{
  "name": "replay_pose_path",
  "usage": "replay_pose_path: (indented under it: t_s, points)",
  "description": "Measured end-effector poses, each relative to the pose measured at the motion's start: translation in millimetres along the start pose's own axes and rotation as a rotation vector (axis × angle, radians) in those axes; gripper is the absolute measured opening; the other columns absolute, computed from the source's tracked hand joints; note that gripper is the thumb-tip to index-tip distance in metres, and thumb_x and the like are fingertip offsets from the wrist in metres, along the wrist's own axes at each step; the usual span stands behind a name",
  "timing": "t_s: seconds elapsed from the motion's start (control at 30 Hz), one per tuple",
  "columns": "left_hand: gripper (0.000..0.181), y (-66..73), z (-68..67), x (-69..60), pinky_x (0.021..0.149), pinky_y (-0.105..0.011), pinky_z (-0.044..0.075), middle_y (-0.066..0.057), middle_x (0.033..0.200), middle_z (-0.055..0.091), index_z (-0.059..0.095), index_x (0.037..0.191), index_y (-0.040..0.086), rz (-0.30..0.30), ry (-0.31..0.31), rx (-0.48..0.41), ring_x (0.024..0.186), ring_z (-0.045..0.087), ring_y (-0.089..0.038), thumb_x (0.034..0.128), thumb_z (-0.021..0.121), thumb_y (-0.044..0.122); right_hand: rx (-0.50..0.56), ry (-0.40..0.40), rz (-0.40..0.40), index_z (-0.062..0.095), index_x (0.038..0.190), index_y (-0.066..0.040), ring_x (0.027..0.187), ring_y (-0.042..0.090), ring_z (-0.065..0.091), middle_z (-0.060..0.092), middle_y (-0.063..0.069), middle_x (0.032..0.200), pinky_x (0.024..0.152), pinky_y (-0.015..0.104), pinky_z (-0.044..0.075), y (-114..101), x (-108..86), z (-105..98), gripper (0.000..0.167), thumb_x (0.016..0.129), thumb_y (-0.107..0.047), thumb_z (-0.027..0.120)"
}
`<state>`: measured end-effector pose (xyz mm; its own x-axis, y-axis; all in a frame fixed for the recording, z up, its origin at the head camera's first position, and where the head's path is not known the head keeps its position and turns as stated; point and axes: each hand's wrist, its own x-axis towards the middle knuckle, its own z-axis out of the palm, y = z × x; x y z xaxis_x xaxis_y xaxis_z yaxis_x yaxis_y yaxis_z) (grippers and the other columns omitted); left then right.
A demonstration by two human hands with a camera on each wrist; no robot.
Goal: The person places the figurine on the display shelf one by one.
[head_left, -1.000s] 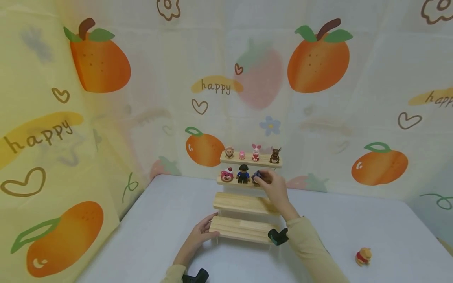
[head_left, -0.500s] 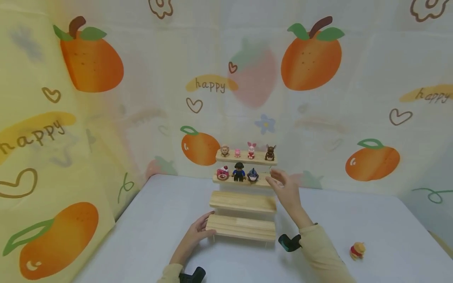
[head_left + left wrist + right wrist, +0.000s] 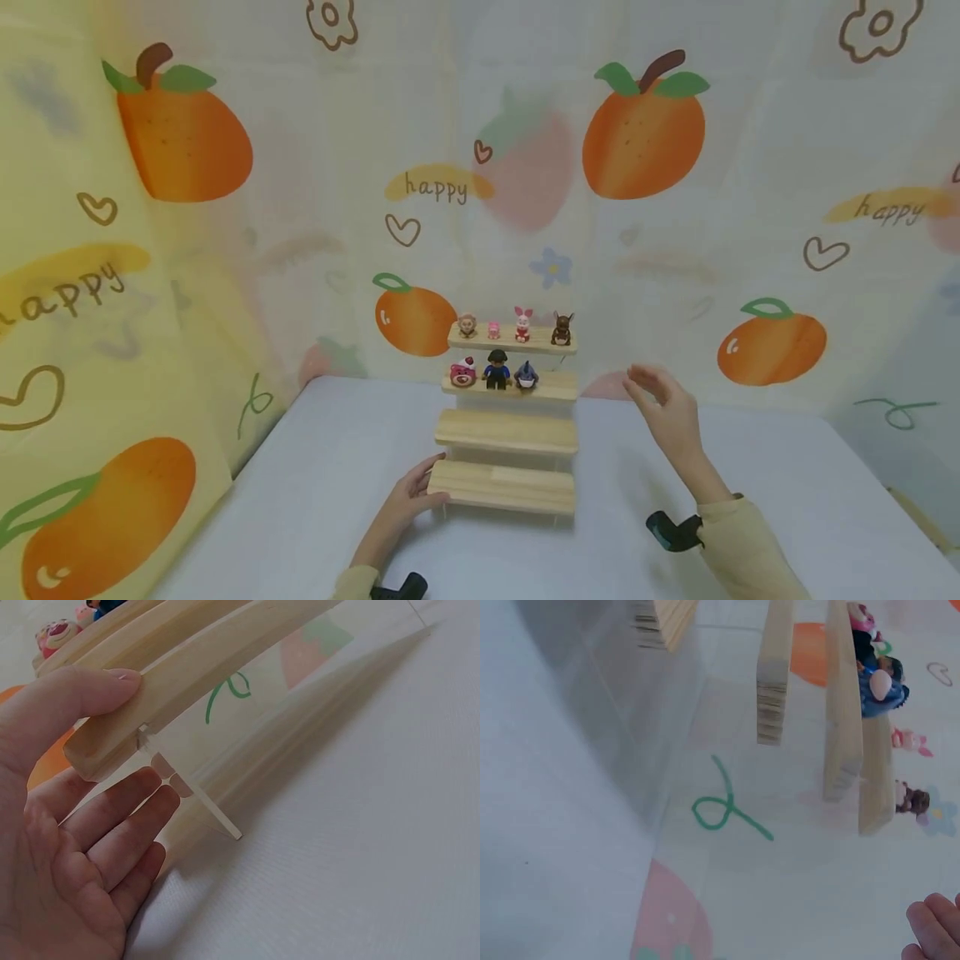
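Note:
A tiered wooden display shelf (image 3: 502,487) stands on the white table. My left hand (image 3: 405,500) holds the left end of its lowest board, the thumb over the wood and the fingers below, as the left wrist view shows. Right of the shelf, my right hand (image 3: 671,417) is raised in the air with bent fingers and nothing in it. On the second board from the top stand a pink bear figure (image 3: 462,375), a dark-capped toy figure (image 3: 497,371) and a blue donkey figure (image 3: 881,694). The two lower boards bear nothing.
The top board carries a brownish figure (image 3: 467,325), a small pink figure (image 3: 493,331), a pink long-eared figure (image 3: 522,325) and a brown long-eared figure (image 3: 562,331). A fruit-printed cloth (image 3: 337,125) hangs behind the table (image 3: 300,517).
My right hand has let go of the blue donkey figure on the second board and moved right, away from the shelf. The yellow bear figure at right is now out of sight. My left hand stays put.

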<state>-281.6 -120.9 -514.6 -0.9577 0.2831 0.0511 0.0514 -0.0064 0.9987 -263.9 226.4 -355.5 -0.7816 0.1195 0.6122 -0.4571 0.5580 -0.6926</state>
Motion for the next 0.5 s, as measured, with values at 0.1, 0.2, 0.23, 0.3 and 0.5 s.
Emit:
replay_pose_path:
  t_s: [0.1,0.2,0.23,0.3,0.5]
  points:
    - [0.073,-2.2,-1.3,-4.2,0.087,-0.030,0.042,-0.026,0.126,0.044,0.032,0.133,-0.007,-0.009,-0.002,-0.028,0.108,0.051,-0.029,0.0748,0.072,0.011,-0.006,0.013,0.011,0.056,0.105,0.010,0.094,0.020,0.058,0.060,0.023,0.101,0.083,0.019,0.042,-2.5,-9.8,-8.5,0.025,0.084,-0.001,0.061]
    - [0.074,-1.6,-1.0,-5.2,0.086,-0.028,0.043,-0.026,0.126,0.044,0.032,0.133,-0.008,-0.010,-0.003,-0.032,0.106,0.052,-0.028,0.0749,0.072,0.012,-0.004,0.024,-0.013,0.058,0.106,0.006,0.095,0.016,0.058,0.061,0.019,0.101,0.085,0.016,0.040,18.8,-14.6,-18.5,0.025,0.084,-0.005,0.062]
    - [0.074,-0.9,-0.9,-4.4,0.087,-0.028,0.043,-0.025,0.125,0.045,0.032,0.134,-0.007,-0.010,0.000,-0.028,0.106,0.052,-0.027,0.0753,0.072,0.013,0.031,0.031,-0.038,0.058,0.107,0.004,0.095,0.013,0.058,0.062,0.016,0.102,0.085,0.016,0.040,41.0,-14.2,-21.0,0.025,0.083,-0.005,0.062]
    - [0.073,0.7,-1.1,-2.6,0.087,-0.028,0.042,-0.025,0.125,0.046,0.032,0.134,-0.007,0.003,0.003,-0.022,0.106,0.053,-0.027,0.0759,0.071,0.013,0.047,0.039,-0.078,0.059,0.110,-0.003,0.098,0.012,0.057,0.062,0.011,0.105,0.087,0.020,0.040,84.4,-12.4,-27.2,0.029,0.083,-0.010,0.065]
    - [0.072,2.7,-0.1,1.8,0.086,-0.030,0.043,-0.025,0.124,0.047,0.032,0.133,-0.007,-0.005,0.012,-0.009,0.104,0.053,-0.027,0.0756,0.071,0.013,-0.205,0.098,-0.080,0.057,0.117,-0.027,0.101,0.008,0.055,0.060,-0.007,0.110,0.082,0.011,0.039,218.2,-14.9,-43.9,0.036,0.082,-0.026,0.066]
